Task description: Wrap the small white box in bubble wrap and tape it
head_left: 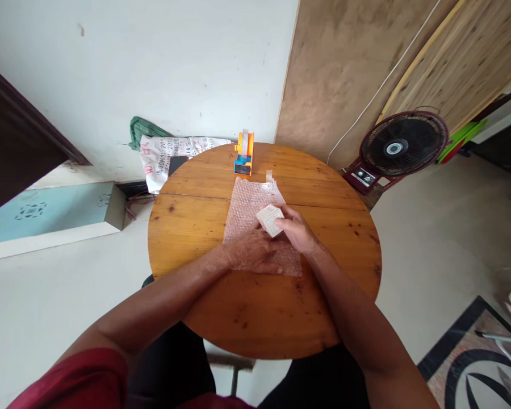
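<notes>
Since bubble wrap [249, 199] likely curls, left hand [253, 250] lies spread on its near end, right hand [297, 229] gripping a box [267, 218].

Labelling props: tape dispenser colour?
The tape dispenser is orange and blue; the head view shows it.

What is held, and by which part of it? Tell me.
The right hand holds a small printed box by its right side, thumb on the printed face; the left hand lies on bubble wrap.
</notes>
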{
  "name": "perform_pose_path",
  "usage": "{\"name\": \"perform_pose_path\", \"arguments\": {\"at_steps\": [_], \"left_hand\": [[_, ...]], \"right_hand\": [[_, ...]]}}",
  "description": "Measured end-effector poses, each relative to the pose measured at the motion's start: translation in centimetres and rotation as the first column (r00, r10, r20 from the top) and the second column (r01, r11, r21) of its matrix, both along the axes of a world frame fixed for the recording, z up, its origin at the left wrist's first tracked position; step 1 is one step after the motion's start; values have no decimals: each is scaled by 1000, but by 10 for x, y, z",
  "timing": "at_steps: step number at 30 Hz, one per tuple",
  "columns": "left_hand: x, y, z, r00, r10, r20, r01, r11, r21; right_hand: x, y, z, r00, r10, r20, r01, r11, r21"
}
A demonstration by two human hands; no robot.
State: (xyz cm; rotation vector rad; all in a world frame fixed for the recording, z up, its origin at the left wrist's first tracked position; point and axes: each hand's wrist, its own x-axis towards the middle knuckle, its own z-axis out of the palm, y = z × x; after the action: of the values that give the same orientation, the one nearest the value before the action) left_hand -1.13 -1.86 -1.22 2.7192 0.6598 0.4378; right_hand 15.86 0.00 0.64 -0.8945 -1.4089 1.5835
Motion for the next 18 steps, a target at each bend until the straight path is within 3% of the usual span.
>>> {"name": "perform_pose_path", "arguments": {"at_steps": [4, 9, 11, 14, 16, 18], "left_hand": [[1, -1, 3, 999, -20, -40, 20, 1000, -10], [-11, 7, 19, 999, -32, 41, 36, 994, -103], [-21, 14, 26, 992, 66, 109, -48, 986, -162], [-34, 25, 30, 922, 370, 115, -338, 913, -227], [-38, 31, 28, 908, 414, 70, -400, 904, -154], [-38, 36, 23, 923, 382, 44, -378, 922, -83]], "right_hand": [[11, 15, -9, 985, -163, -56, 162, 986, -30], [19, 21, -12, 972, -196, -128, 188, 979, -73], [19, 22, -12, 972, -192, -138, 181, 979, -89], [20, 23, -12, 976, -185, -112, 175, 980, -90], [20, 23, -12, 985, -164, -58, 161, 985, -55], [20, 23, -12, 993, -114, 37, 113, 994, 12]]}}
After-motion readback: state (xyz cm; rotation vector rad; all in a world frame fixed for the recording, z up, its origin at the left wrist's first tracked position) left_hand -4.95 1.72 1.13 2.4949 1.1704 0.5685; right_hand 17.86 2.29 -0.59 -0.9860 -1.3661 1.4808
